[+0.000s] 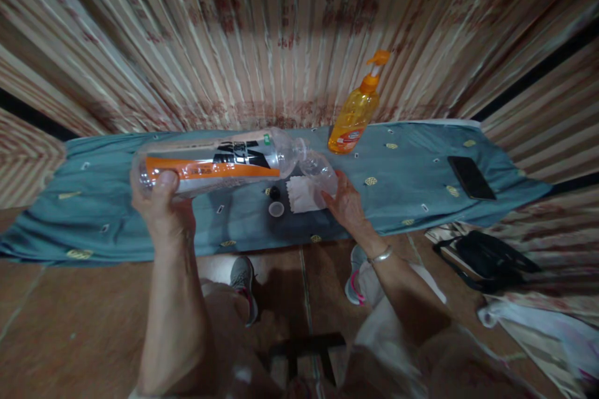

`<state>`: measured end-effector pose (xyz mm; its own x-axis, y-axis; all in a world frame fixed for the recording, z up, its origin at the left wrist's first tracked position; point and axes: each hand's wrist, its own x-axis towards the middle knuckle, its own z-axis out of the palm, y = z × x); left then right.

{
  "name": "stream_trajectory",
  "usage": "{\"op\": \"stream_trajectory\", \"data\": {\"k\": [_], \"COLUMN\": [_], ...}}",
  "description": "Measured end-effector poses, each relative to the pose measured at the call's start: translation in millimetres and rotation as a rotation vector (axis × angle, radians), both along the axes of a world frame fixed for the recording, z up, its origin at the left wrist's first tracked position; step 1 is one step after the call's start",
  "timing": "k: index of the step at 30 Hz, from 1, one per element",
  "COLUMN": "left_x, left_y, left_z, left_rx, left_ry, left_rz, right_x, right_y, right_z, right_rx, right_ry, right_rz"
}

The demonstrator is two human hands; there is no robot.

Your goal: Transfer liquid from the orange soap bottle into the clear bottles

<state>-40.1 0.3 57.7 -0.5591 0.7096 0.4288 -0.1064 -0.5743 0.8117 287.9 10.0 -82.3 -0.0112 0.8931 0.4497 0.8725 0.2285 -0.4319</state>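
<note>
My left hand (163,199) is wrapped round the base of a large clear plastic bottle (238,162) with an orange, black and white label. That bottle lies nearly level in the air, its neck pointing right. My right hand (346,202) grips the lower end of a small clear plastic bottle (321,171), which tilts up to the left. The two bottle mouths meet or almost meet; I cannot tell whether they touch. Beneath them on the cloth lie a small black cap (274,192), a round whitish lid (276,209) and a white wipe or folded tissue (302,194).
An orange pump bottle (353,115) stands at the back of the table, against the curtain (262,43). A black phone (471,177) lies at the right on the teal tablecloth (397,168). A black bag (486,255) sits low at the right, beyond the front edge.
</note>
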Motion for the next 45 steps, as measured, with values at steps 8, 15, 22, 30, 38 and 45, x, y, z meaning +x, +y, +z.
{"op": "stream_trajectory", "data": {"k": [8, 15, 22, 30, 38, 45], "left_x": [-4.9, -5.2, -5.3, -5.6, -6.4, -1.7], "left_y": [1.0, 2.1, 1.9, 2.1, 2.3, 1.2], "left_z": [-2.1, -3.9, -3.0, -2.9, -4.8, -0.9], "left_rx": [-0.026, -0.024, -0.036, -0.029, -0.012, 0.007], "left_ry": [0.023, 0.003, 0.095, 0.023, 0.059, 0.004], "left_rz": [0.003, 0.009, 0.003, 0.008, 0.001, 0.01], "right_x": [0.2, -1.3, -0.7, -0.3, 0.6, 0.1], "right_y": [-0.1, -0.2, -0.2, -0.3, -0.1, 0.0], "right_z": [1.5, 2.1, 2.2, -0.4, 0.9, 0.2], "right_rx": [-0.024, -0.019, -0.018, -0.021, -0.008, -0.002], "right_ry": [0.012, 0.007, -0.01, -0.044, -0.027, -0.014], "right_rz": [0.002, -0.019, -0.011, -0.021, 0.001, -0.011]}}
